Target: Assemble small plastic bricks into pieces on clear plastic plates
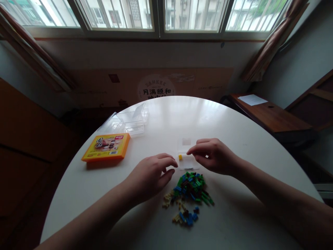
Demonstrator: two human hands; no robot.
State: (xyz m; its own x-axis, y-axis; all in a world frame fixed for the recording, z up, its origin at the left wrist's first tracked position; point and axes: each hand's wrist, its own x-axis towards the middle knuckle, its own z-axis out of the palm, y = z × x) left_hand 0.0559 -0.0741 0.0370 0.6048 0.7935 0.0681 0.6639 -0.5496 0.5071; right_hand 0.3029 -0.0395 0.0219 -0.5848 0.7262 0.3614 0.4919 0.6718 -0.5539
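A small clear plastic box [189, 161] with its lid raised stands on the white table, and a yellow brick [180, 157] sits at its left end. My left hand [156, 170] hovers just left of this box, fingers curved and apart, nothing visible in them. On the other side, my right hand [212, 154] reaches over the box's right part with its index finger pointing inward; thumb and index are apart. Nearer to me lies a heap of small building bricks [191, 185], green, blue and dark brown, with cream and blue bricks [186, 217] scattered below it.
An orange-yellow game box [106, 147] lies at the table's left. Behind it are several clear plastic boxes [127, 121]. The round white table [249, 149] has its far edge before a large cardboard panel [213, 78]. A brown desk [283, 119] with paper stands right.
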